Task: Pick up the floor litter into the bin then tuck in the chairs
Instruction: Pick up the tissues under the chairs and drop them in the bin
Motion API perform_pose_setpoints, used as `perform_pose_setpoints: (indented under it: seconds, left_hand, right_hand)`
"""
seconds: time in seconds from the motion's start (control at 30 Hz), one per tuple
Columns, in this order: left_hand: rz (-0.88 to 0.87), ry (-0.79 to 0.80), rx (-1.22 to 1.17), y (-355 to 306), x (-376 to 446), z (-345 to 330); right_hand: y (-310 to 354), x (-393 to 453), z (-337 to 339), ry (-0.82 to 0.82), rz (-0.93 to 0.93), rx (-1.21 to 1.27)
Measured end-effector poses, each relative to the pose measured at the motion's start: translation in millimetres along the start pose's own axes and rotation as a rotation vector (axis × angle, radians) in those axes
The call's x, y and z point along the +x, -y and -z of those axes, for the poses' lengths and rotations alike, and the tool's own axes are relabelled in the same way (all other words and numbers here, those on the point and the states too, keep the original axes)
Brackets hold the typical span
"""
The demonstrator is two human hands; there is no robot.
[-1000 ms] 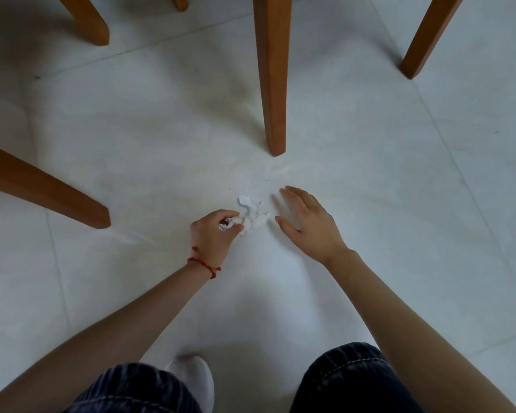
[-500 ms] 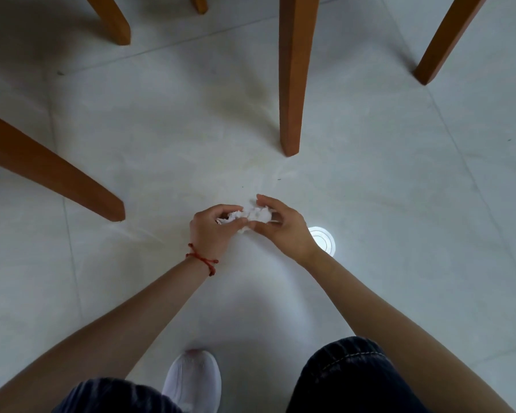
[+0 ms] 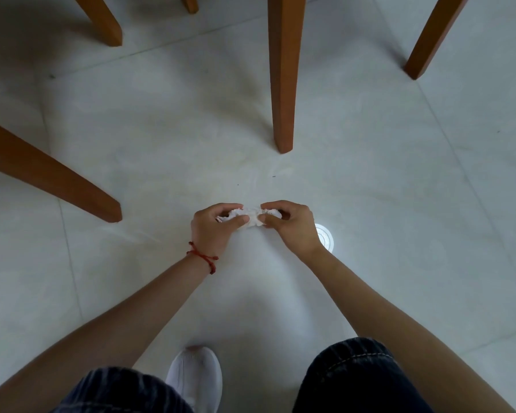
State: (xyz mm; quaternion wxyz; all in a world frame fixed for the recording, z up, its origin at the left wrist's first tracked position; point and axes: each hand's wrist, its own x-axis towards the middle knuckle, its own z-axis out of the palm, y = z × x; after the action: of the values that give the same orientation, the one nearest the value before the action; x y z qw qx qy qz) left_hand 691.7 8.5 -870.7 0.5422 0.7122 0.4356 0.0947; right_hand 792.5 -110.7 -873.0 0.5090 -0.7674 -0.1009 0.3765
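Note:
A crumpled white tissue (image 3: 252, 217) is held just above the pale tiled floor between both of my hands. My left hand (image 3: 213, 229), with a red string at the wrist, pinches its left end. My right hand (image 3: 291, 226) pinches its right end. Most of the tissue is hidden inside my fingers. No bin is in view.
Wooden chair legs stand around me: one straight leg (image 3: 282, 84) just beyond my hands, a slanted one (image 3: 51, 174) at the left, others at top left (image 3: 102, 20) and top right (image 3: 429, 37). A bright round light reflection (image 3: 325, 236) lies by my right wrist. My white shoe (image 3: 195, 378) is below.
My right hand came in from an open pose beside the tissue and closed on it. Both hands have gathered the tissue off the floor between them.

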Motion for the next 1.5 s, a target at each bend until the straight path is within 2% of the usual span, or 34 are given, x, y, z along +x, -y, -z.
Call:
perform_pose_setpoints:
  seconds: [0.27, 0.53, 1.2, 1.5]
  left_hand:
    - [0.190, -0.009, -0.114, -25, -33, 16]
    - [0.233, -0.022, -0.160, -69, -88, 50]
    - [0.263, -0.062, -0.207, -301, -209, 170]
    - [0.251, -0.064, -0.200, -406, -249, 227]
  right_hand:
    - [25, -44, 25, -0.096, -0.124, 0.116]
    - [76, -114, 52, -0.146, -0.201, 0.166]
    - [301, -272, 100, -0.199, -0.212, 0.191]
    - [404, -333, 121, -0.245, -0.150, 0.238]
